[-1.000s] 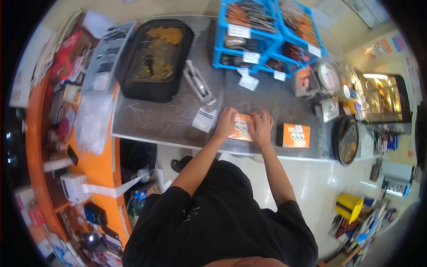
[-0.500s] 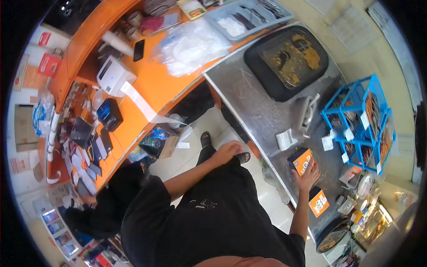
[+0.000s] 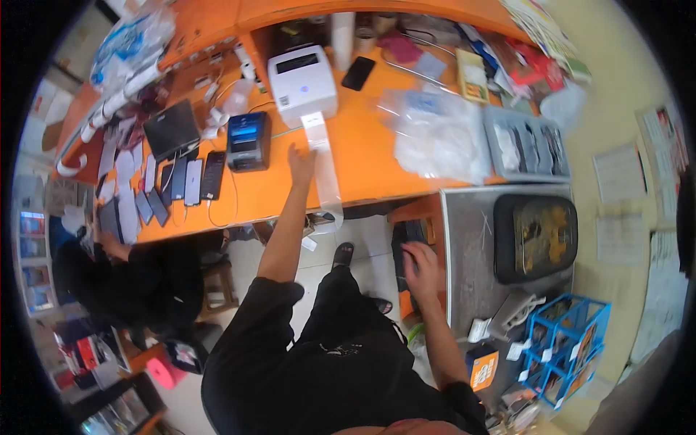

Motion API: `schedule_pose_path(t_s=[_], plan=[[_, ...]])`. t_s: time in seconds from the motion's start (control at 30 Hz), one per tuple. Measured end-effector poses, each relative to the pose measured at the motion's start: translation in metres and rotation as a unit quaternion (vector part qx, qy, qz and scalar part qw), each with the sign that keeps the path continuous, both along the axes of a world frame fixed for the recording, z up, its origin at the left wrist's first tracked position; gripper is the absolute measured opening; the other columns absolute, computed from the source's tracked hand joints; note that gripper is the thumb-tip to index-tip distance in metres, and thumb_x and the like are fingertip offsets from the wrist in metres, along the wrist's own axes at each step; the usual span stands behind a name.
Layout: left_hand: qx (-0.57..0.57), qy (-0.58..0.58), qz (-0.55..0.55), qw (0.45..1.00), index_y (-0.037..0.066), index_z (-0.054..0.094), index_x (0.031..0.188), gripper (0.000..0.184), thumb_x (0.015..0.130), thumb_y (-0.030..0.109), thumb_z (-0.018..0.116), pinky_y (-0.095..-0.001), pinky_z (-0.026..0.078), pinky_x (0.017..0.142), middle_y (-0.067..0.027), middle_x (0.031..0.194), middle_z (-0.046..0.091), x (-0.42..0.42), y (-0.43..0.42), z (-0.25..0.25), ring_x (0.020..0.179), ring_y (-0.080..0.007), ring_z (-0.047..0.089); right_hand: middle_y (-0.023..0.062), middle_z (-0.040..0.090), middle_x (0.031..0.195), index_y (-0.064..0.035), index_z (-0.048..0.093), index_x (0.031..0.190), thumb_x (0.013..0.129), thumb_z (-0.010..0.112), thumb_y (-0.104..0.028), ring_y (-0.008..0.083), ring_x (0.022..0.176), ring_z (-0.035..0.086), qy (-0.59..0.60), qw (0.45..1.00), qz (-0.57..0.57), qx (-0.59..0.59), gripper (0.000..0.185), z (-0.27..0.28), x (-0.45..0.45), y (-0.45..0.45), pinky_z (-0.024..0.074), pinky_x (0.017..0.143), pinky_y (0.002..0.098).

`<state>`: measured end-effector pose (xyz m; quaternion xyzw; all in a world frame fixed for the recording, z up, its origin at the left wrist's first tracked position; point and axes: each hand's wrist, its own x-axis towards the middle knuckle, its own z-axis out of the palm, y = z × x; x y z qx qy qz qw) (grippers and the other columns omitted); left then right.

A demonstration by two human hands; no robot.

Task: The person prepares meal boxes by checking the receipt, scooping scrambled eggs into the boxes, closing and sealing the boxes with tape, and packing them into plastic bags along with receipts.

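My left hand (image 3: 301, 167) reaches over the orange counter (image 3: 283, 192), fingers apart. It is beside a strip of white labels (image 3: 324, 163) that hangs from the white label printer (image 3: 303, 83) and trails over the counter's edge. Whether the fingertips touch the strip I cannot tell. Left of that hand stands a dark card-reader-like machine (image 3: 249, 141) with a lit blue screen. My right hand (image 3: 422, 272) hovers near the edge of the grey metal table (image 3: 467, 275), fingers loosely bent with nothing in them. An orange and black box (image 3: 483, 367) lies on that table by my right forearm.
Several phones (image 3: 192, 181) and a black tablet-like device (image 3: 172, 129) cover the counter's left. Clear plastic bags (image 3: 438, 138) and a grey-blue tray (image 3: 528, 145) are at right. Blue wire baskets (image 3: 565, 348) and a black pan-like tray (image 3: 536, 238) stand on the table. A co-worker (image 3: 130, 279) sits at left.
My body has turned left toward the counter. My right hand has left the orange box on the metal table; my left hand has risen from near my legs to the label strip.
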<state>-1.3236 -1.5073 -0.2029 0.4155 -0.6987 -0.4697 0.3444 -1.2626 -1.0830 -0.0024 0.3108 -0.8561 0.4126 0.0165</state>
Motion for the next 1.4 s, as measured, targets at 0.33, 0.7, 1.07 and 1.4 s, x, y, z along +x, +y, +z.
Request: schedule_pose_path(t_s=[0.33,0.7,1.07,1.4], plan=[[0.244,0.217,-0.141,0.935,-0.002,0.065,0.116,0.023,0.093,0.002,0.063,-0.0237,0.051,0.076,-0.0044,0.099,0.070,0.027,0.033,0.038,0.086,-0.0093,0.064,0.0048,0.067,0.107,-0.0123,0.069,0.110,0.082,0.072,-0.020,0.0269,0.094,0.062,0.192,0.953,0.211,0.104,0.029,-0.042,-0.132,-0.293,0.0437,0.091,0.0427],[0.203,0.159,-0.170,0.951,0.000,0.069,0.114,0.022,0.093,0.003,0.065,-0.0242,0.049,0.078,-0.0037,0.100,0.068,0.041,0.015,0.049,0.087,-0.0096,0.061,0.0047,0.070,0.098,-0.0100,0.072,0.096,0.085,0.069,-0.019,0.0219,0.093,0.066,0.162,0.932,0.294,0.138,0.015,-0.068,-0.173,-0.323,0.0431,0.092,0.0427],[0.042,0.131,-0.006,0.990,-0.003,0.049,0.131,0.035,0.097,0.004,0.054,-0.0347,0.041,0.104,-0.0115,0.125,0.056,0.061,0.080,0.094,0.117,-0.0209,0.053,0.0133,0.073,0.093,-0.0006,0.071,0.098,0.092,0.065,-0.009,0.0209,0.083,0.070,-0.199,0.965,-0.083,-0.148,0.012,-0.001,-0.078,-0.158,0.0535,0.077,0.0312],[0.185,0.077,-0.782,0.590,0.000,0.061,0.115,0.019,0.098,0.007,0.054,-0.0312,0.050,0.090,-0.0113,0.109,0.066,0.046,0.468,0.238,0.103,-0.0184,0.064,0.0067,0.072,0.102,0.0014,0.070,0.111,0.098,0.060,-0.013,0.0125,0.089,0.064,-0.146,0.805,-0.536,-0.206,0.022,0.028,0.185,0.212,0.0496,0.082,0.0263]])
